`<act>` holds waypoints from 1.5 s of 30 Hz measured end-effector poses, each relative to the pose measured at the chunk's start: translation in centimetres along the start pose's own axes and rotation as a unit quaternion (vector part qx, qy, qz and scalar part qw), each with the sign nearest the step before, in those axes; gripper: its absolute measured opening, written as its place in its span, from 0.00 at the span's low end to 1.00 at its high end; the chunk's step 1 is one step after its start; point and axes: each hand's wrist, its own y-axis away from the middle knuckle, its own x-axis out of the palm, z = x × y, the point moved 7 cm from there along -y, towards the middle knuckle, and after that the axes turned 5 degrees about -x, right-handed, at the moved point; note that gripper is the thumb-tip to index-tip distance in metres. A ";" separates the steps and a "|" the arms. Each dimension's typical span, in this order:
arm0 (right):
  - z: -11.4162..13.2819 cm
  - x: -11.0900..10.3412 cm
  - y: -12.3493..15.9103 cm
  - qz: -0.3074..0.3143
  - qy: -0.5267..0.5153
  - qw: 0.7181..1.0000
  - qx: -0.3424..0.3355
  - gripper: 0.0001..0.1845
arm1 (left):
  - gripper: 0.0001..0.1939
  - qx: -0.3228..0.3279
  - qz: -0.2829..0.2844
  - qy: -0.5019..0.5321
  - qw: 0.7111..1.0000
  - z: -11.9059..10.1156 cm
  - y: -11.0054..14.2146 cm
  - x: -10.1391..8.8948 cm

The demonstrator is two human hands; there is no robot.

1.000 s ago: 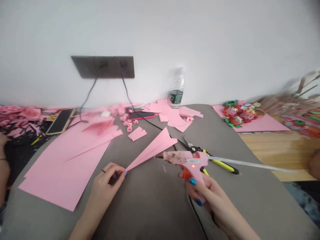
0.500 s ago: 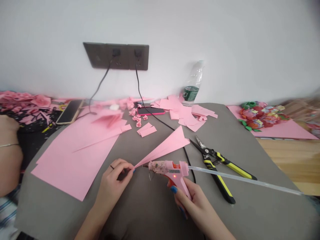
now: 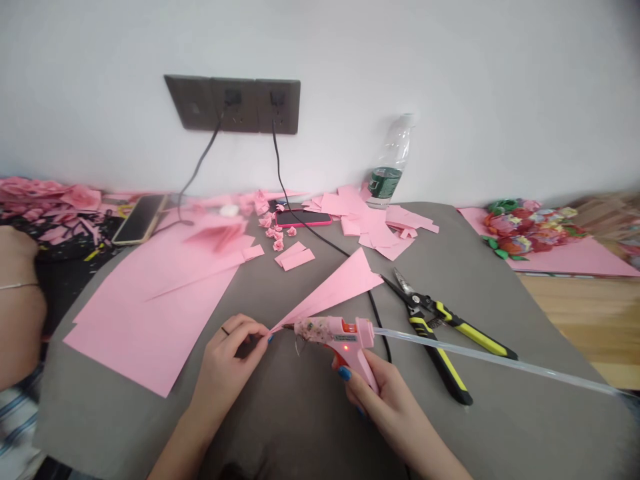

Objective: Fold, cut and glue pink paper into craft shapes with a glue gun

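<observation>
Between thumb and finger, my left hand [image 3: 233, 357] pinches the narrow tip of a folded pink paper cone [image 3: 333, 287], whose wide end points away to the right. My right hand [image 3: 373, 387] grips the handle of a pink glue gun [image 3: 335, 333] with its red light on. The gun's nozzle is at the paper close to my left fingertips; whether it touches is hard to tell. A long clear glue stick [image 3: 465, 355] sticks out of the gun's back. Pruning shears [image 3: 433, 327] with black and yellow handles lie open to the right.
Large pink sheets [image 3: 145, 327] lie left. Behind are small paper roses [image 3: 278, 240], paper scraps [image 3: 375, 227], a pink-edged phone [image 3: 303, 218], another phone [image 3: 140, 219] and a bottle [image 3: 387, 167]. A black cord [image 3: 320, 239] crosses the table. Another person's arm [image 3: 20, 310] is at left; paper flowers [image 3: 530, 230] at right.
The glue gun has shifted slightly left, bringing its nozzle nearer the pinched tip of the paper cone. My left hand keeps its pinch. The view has tilted a little.
</observation>
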 end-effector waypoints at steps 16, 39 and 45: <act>0.0 -1.2 0.2 -0.024 0.047 0.999 -0.001 0.32 | 0.07 0.000 -0.006 -0.005 1.000 -0.1 -0.1 -0.1; 0.6 -1.3 0.1 -0.012 0.102 0.993 -0.057 0.19 | 0.07 0.020 0.004 0.004 1.000 -0.2 0.0 0.0; 0.6 -1.5 0.2 -0.018 0.113 0.992 -0.061 0.19 | 0.07 0.023 0.005 0.004 1.000 -0.2 -0.1 0.0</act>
